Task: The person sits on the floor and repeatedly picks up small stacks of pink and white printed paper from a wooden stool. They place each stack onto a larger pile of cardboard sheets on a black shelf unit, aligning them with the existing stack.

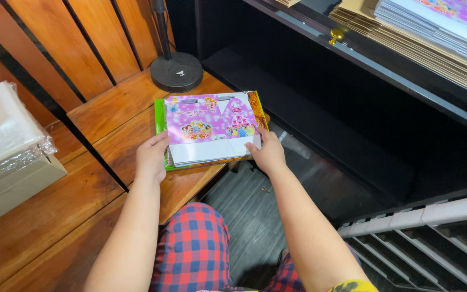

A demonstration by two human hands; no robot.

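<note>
On the wooden bench (98,178) in front of you sits a stack of flat printed cards (212,130), w/ the top sheet pink and purple, showing small cartoon figures and a white strip along its near edge; a green sheet peeks out on the left side and an orange-gold one on the far right corner. Your left hand (151,157) rests at the stack's near-left corner, fingers bent and pressing against the edge, thumb side touching the cards. Your right hand (268,153) is at the near-right corner, fingers curled over the edge of the top sheets, gripping them lightly. Both hands bracket the stack, which lies flat near the bench's right edge. Just behind it stands a round black stand base (177,71) w/ a thin pole going up. Far left on the bench: a cardboard box (12,178) topped w/ a clear plastic-wrapped bundle. Upper right, a dark shelf (385,70) holds a pile of brown and white flat sheets (433,32), the top one pink-printed like yours, plus a small gold knob (335,36) at the shelf edge. Your red-and-blue checked shorts (193,249) show below.
</note>
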